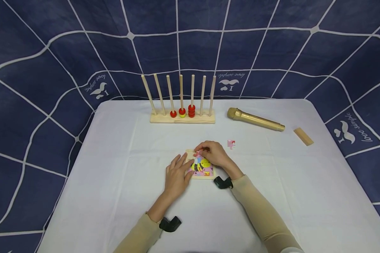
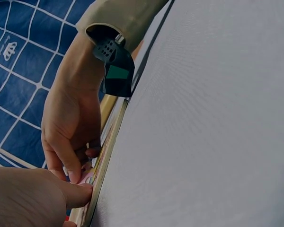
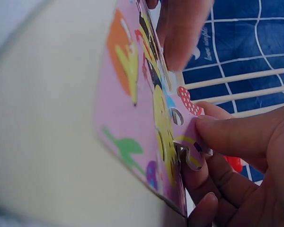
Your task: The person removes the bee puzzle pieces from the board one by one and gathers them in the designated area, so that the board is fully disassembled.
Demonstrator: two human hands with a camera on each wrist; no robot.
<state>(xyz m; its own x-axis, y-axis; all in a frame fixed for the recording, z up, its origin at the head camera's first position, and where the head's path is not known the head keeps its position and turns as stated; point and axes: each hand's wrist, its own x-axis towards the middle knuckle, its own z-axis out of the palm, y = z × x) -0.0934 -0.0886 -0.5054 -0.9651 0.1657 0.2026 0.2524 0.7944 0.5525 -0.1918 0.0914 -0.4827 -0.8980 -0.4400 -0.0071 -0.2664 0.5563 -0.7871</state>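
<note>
A small square jigsaw puzzle with a yellow bee on pink lies in a pale wooden frame on the table. My left hand rests along its left side, fingers extended, the thumb on the puzzle's edge. At the top of the board, my right hand pinches a pink puzzle piece between thumb and fingers. In the right wrist view this piece, with a red dotted patch, sits tilted against the board; its lower tab stands out. Another loose puzzle piece lies just beyond the right hand.
Behind the puzzle stands a wooden peg rack with several upright rods and a few red and yellow beads. A gold microphone and a small brown rectangular block lie to the right on the white tablecloth.
</note>
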